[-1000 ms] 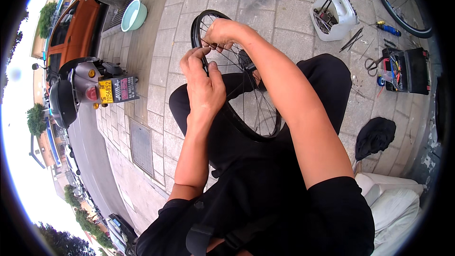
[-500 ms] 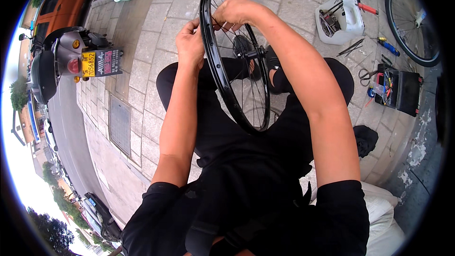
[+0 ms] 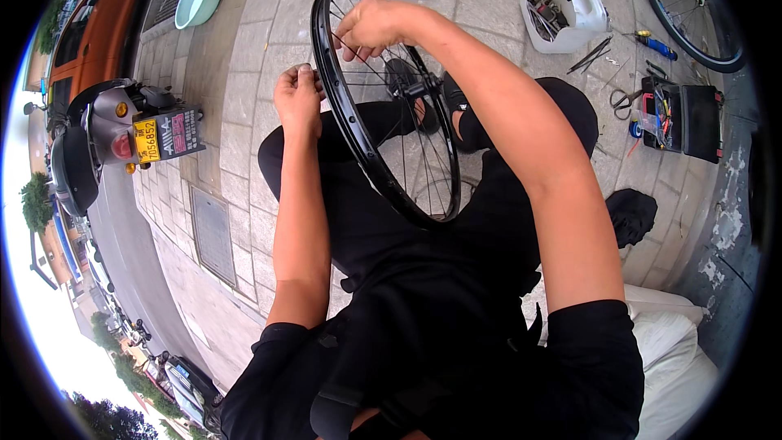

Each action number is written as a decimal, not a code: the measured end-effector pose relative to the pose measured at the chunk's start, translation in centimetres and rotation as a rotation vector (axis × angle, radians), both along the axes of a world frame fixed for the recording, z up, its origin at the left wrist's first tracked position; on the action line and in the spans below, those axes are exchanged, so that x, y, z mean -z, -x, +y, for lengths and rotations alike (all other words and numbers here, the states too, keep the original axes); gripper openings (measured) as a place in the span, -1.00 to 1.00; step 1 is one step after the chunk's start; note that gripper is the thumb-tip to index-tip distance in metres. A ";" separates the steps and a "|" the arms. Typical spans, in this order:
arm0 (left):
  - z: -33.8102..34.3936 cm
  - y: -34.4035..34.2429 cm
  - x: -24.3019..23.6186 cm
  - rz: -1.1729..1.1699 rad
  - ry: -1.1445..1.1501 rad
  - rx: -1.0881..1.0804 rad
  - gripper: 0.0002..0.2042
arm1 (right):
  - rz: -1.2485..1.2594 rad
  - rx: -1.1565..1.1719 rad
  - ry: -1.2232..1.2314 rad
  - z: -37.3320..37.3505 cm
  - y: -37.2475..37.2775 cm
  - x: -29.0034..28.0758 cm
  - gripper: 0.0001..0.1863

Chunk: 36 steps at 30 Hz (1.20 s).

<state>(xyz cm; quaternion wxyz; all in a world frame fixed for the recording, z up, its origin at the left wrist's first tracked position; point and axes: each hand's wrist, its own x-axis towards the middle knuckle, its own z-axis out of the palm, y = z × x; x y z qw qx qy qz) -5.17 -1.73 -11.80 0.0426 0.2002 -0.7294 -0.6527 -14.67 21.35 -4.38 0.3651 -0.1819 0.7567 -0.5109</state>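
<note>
A black bicycle wheel [image 3: 370, 151] with thin spokes and a central hub [image 3: 414, 91] stands tilted between my legs. My left hand [image 3: 300, 96] is at the outer left side of the rim, fingertips curled together beside it; whatever they may hold is too small to make out. My right hand [image 3: 371, 29] reaches over the upper spokes from the right, fingers bent and apart, close to the rim's inner side. I cannot tell whether they touch a spoke. My dark shoes show behind the spokes.
Right: white jug of tools [image 3: 560, 33], blue screwdriver [image 3: 661, 49], scissors [image 3: 626, 100], open toolbox [image 3: 699, 121], another wheel [image 3: 673, 20], black cloth [image 3: 632, 216] on the paving. Left: mint basin [image 3: 198, 0], parked scooter [image 3: 106, 138], orange car [image 3: 85, 33]. A pale padded seat [image 3: 668, 358] is lower right.
The wheel turned more upright, then shifted left. My left hand moved left and lower from the upper spokes to the rim's outer side. My right hand rose and stays at the upper spokes.
</note>
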 end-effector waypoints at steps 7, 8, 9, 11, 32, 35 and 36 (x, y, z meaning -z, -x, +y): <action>-2.5 -1.2 4.3 -0.179 -0.348 -0.196 -0.73 | -0.094 -0.015 0.034 0.6 -0.9 1.9 -0.59; -2.9 -1.1 5.3 -0.177 -0.387 -0.203 -0.73 | -0.086 -0.020 0.030 0.7 -0.9 2.4 -0.59; -2.8 -1.1 5.5 -0.178 -0.425 -0.213 -0.73 | -0.082 -0.029 0.027 0.7 -1.1 2.4 -0.59; -2.9 -1.2 5.9 -0.123 -0.325 -0.212 -0.76 | -0.078 -0.013 0.023 0.7 -1.2 2.5 -0.59; 3.1 -1.4 4.1 -0.134 -0.344 -0.086 -0.64 | 0.080 -0.047 -0.023 1.4 -2.0 2.2 -0.60; 3.8 -1.0 3.7 -0.022 -0.301 -0.035 -0.67 | 0.056 0.002 0.007 1.6 -2.1 3.0 -0.62; 3.8 -0.7 3.9 0.032 -0.268 -0.001 -0.71 | 0.044 0.027 0.018 1.6 -2.1 3.1 -0.64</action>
